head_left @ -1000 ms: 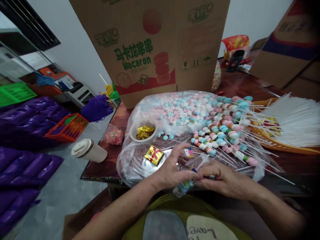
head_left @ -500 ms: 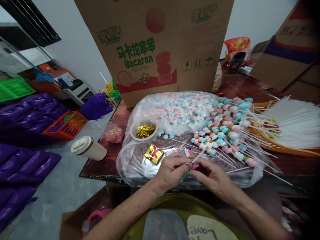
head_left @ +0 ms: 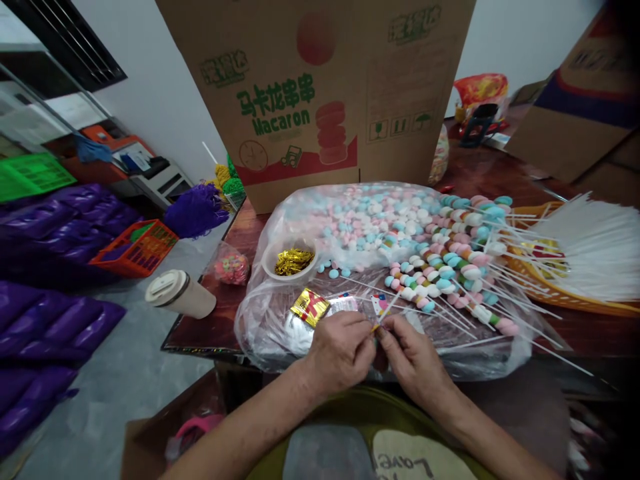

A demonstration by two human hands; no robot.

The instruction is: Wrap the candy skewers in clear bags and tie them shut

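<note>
My left hand (head_left: 343,350) is closed around something mostly hidden in its fist, with a white stick (head_left: 387,310) rising from between the fingertips. My right hand (head_left: 413,353) pinches at the base of that stick, where a small gold bit, like a twist tie (head_left: 375,328), shows. The fingertips of both hands touch or nearly touch. Just beyond lie a gold-and-red packet (head_left: 310,307) and a small printed card (head_left: 380,303). A white bowl (head_left: 267,263) of gold twist ties (head_left: 294,261) stands farther left.
A clear plastic bag (head_left: 280,217) holds many pastel marshmallows (head_left: 370,213). Marshmallow skewers (head_left: 440,267) are piled at right, beside an orange basket (head_left: 575,298) of white sticks (head_left: 600,247). A cardboard box (head_left: 375,160) stands behind; a lidded cup (head_left: 187,297) is near the left edge.
The hands have drawn closer together and slightly lower, the left one curling more tightly. A pink and greenish patch seen between them is now hidden. The view has shifted slightly.
</note>
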